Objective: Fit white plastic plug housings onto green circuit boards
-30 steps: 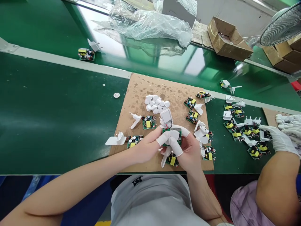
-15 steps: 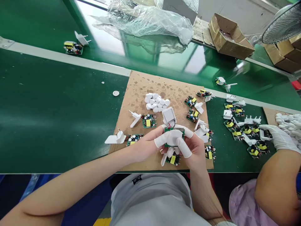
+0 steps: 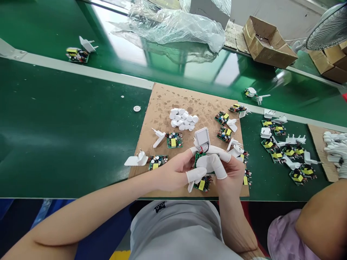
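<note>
Between both hands, above the cardboard sheet, is a green circuit board (image 3: 199, 157). A white plug housing (image 3: 202, 139) joins it by short red and black wires and points away from me. On the board's face lies a white rounded pad (image 3: 205, 162). My left hand (image 3: 180, 169), in white finger cots, grips the board's left side, its thumb at the pad's lower edge. My right hand (image 3: 229, 166), also in finger cots, grips the right side with its thumb pressed on the pad. Just below, partly hidden, lies another board (image 3: 204, 184) with a yellow transformer.
White pads (image 3: 184, 119) are piled on the cardboard sheet (image 3: 162, 94). Boards with plugs lie left (image 3: 174, 140) and right (image 3: 224, 134). More boards (image 3: 291, 151) lie near a co-worker's gloved hand (image 3: 342, 169). Behind are plastic film (image 3: 184, 27), a carton (image 3: 268, 43) and a fan (image 3: 326, 29).
My left thumb has slid off the pad's upper left to its lower edge. The held board has shifted slightly right. The co-worker's hand has moved right, leaving a plug and board behind.
</note>
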A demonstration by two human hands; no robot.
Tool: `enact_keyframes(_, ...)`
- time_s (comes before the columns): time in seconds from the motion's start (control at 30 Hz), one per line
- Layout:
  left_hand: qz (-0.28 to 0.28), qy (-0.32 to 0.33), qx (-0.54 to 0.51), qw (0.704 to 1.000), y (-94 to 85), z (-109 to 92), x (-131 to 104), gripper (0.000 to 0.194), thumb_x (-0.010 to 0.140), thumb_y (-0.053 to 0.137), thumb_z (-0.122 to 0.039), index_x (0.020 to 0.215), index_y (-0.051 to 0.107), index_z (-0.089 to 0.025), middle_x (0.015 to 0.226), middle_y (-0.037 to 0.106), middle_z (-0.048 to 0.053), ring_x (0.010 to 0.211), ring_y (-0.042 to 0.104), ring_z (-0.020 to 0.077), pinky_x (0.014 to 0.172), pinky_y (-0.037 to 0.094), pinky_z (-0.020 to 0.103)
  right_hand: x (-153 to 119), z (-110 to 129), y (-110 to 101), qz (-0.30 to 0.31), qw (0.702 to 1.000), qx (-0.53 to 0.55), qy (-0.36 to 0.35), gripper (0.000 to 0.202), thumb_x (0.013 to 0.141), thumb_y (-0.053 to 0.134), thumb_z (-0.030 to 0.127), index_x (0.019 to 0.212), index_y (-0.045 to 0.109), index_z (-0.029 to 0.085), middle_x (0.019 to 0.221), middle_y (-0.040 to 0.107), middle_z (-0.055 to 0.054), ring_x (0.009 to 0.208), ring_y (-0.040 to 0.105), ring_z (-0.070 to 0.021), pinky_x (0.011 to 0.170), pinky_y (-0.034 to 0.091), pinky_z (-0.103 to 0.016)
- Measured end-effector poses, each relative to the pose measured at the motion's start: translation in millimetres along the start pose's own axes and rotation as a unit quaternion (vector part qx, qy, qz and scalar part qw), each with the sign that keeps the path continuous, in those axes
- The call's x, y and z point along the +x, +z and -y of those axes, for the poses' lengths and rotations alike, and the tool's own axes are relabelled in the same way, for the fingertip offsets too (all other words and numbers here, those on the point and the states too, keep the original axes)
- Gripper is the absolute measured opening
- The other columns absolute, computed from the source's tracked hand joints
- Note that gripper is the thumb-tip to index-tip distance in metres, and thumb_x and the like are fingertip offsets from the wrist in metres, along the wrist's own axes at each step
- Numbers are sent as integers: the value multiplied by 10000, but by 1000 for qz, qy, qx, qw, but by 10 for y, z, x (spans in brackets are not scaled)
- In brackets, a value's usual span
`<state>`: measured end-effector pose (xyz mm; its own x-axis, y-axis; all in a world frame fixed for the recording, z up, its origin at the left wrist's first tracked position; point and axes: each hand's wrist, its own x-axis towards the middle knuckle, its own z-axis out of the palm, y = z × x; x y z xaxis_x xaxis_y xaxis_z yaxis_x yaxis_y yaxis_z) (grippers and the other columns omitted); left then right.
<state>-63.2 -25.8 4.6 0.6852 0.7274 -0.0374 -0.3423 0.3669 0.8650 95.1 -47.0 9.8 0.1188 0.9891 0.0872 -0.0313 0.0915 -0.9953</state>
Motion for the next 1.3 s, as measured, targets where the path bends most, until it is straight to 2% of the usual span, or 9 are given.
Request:
enact_keyframes(0.1,-18,-27,0,999,-6,-18,-10,612,904,544,-622,1317,547,-170,787,512,4,610,471,107,540,469,239,6,37,15,14,1000,-4,-17,166,864,734,336,990,812,263,969,801,-54,803,760,-220,669,630,-306)
enact_keyframes(0.23,-55,28,51,997,-4,1,-2,548,909,566,-586,1267,596,-172,861,603,38,662,473,115,600,463,230,14,49,41,12,999,-2,-47,149,886,699,235,969,814,282,1021,799,-43,873,764,-206,740,636,-299)
enact_keyframes(0.47,-71,44,98,992,4,35,-17,556,920,564,-559,1306,587,-158,954,633,61,771,516,136,710,479,254,5,-18,63,-8,998,26,-50,131,837,753,176,898,801,281,988,804,-21,872,764,-189,774,634,-293)
enact_keyframes(0.63,-72,4,68,995,-18,-17,-36,562,913,556,-587,1269,579,-153,799,578,12,636,472,107,578,443,226,-3,5,32,35,998,-15,-54,129,919,677,278,987,787,267,1014,788,-48,897,749,-203,789,621,-313)
enact_keyframes(0.77,-116,51,85,988,-15,-17,1,438,920,557,-569,1041,611,-151,721,522,-21,596,421,90,573,426,216,-38,9,-13,98,994,-42,-36,306,975,565,428,1147,751,255,970,766,-72,926,726,-241,771,616,-346)
enact_keyframes(0.87,-146,79,90,982,2,7,25,432,910,569,-579,995,609,-157,751,534,-13,640,438,100,610,436,224,-49,1,-1,108,992,-58,-9,344,978,549,450,1186,734,249,890,755,-68,893,719,-238,783,615,-354)
enact_keyframes(1.0,-166,26,42,985,17,16,14,461,874,618,-596,1055,630,-172,682,481,-34,685,469,125,653,450,243,-16,-13,58,92,994,-62,10,315,966,574,453,1119,753,243,1009,765,-69,918,720,-221,861,609,-357)
enact_keyframes(1.17,-108,-68,-14,992,9,-12,-32,528,865,612,-619,1170,598,-188,815,567,5,693,473,129,631,450,261,17,-16,44,54,995,-26,85,400,940,567,555,1048,755,220,855,777,-48,704,725,-195,644,628,-308)
enact_keyframes(1.3,-95,-38,58,993,-8,7,-42,522,893,591,-590,1180,590,-153,842,561,20,725,481,142,679,472,289,12,40,21,81,993,8,82,340,886,672,501,1080,744,232,858,777,-36,611,692,-159,537,589,-258)
